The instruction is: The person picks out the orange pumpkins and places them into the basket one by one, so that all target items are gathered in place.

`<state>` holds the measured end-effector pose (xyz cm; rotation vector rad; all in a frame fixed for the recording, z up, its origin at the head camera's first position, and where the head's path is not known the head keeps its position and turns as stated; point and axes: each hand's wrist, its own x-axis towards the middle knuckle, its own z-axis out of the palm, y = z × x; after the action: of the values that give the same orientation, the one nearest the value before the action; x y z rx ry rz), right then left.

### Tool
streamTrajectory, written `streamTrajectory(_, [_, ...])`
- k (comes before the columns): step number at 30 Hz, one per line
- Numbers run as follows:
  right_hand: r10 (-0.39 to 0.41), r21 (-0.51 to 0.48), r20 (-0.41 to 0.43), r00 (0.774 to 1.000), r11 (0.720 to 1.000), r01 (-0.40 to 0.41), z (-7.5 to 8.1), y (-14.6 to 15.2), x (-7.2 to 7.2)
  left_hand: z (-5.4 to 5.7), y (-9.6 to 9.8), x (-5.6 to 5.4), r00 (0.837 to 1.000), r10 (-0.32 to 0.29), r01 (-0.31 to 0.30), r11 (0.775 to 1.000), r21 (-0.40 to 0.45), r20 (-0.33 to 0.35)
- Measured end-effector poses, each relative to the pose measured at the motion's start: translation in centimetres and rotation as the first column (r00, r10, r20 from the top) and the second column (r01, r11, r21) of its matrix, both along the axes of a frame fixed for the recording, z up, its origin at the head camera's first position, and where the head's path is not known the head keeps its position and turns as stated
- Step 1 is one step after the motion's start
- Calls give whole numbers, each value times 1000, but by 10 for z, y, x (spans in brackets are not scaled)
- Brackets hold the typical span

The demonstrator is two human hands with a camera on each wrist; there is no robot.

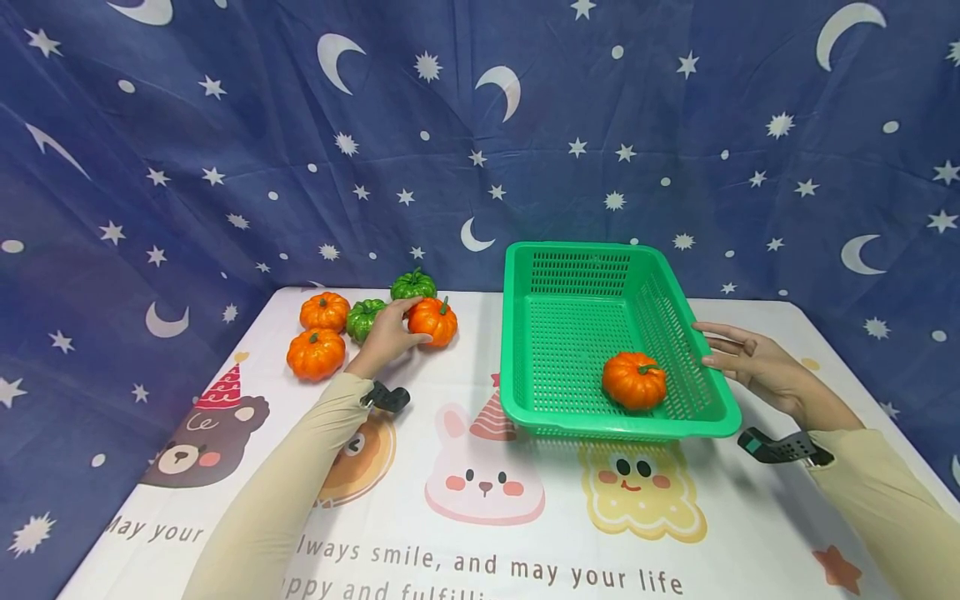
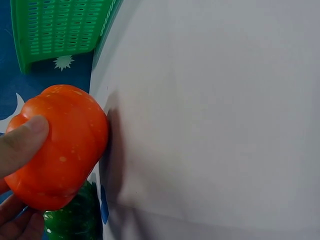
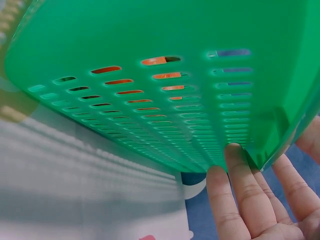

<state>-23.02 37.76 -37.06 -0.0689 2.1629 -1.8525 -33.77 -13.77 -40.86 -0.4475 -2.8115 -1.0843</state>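
Note:
My left hand [image 1: 390, 335] holds a glossy orange toy pumpkin [image 1: 435, 322] with a green stem, thumb on one side and fingers on the other. In the left wrist view, the thumb presses on the skin of this pumpkin [image 2: 62, 145]; whether it touches the table cannot be told. My right hand [image 1: 765, 371] holds the right rim of a green plastic basket [image 1: 508, 333]. In the right wrist view, fingertips touch the slotted outer wall [image 3: 150, 30] below the rim. Inside the basket, near its front right corner, sits another orange pumpkin [image 1: 633, 382].
Two orange pumpkins, one farther back [image 1: 325, 312] and one nearer [image 1: 316, 355], lie left of my left hand. Beside them are a green pumpkin [image 1: 363, 319] and a second green one [image 1: 413, 284] at the back edge. A starry blue cloth [image 1: 420, 192] hangs behind the white printed tablecloth [image 1: 420, 500].

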Motion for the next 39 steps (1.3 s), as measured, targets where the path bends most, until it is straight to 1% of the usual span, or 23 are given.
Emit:
streamTrajectory(3, [-2, -28, -2, 1000, 1000, 2, 0, 0, 0, 0, 0, 1, 1000, 0, 0, 1000, 4, -2])
streamTrajectory(7, [-5, -32, -1, 1000, 999, 5, 0, 0, 0, -1, -2, 1, 1000, 2, -2, 1000, 15, 1])
streamTrajectory(13, [-4, 36, 4, 1000, 999, 4, 0, 0, -1, -2, -4, 1, 1000, 18, -18, 1000, 24, 6])
streamTrajectory(18, [-2, 64, 8, 1000, 998, 1, 0, 1, -1, -2, -5, 1, 999, 43, -42, 998, 36, -20])
streamTrajectory(23, [1, 56, 2, 1000, 998, -2, 0, 1, -1, -4, -6, 1, 996, 59, -51, 992, 115, -63])
streamTrajectory(27, [-1, 44, 0, 1000, 999, 1, 0, 1, -1, -4, -6, 1, 992, 75, -56, 982, 179, -100])
streamTrajectory(33, [4, 51, 4, 1000, 999, -4, 0, 1, -1, -3, -6, 1, 987, 107, -71, 959, 274, -120])
streamTrajectory(39, [3, 42, 6, 1000, 999, -3, 0, 1, -1, 0, -6, 2, 981, 129, -70, 934, 350, -147])
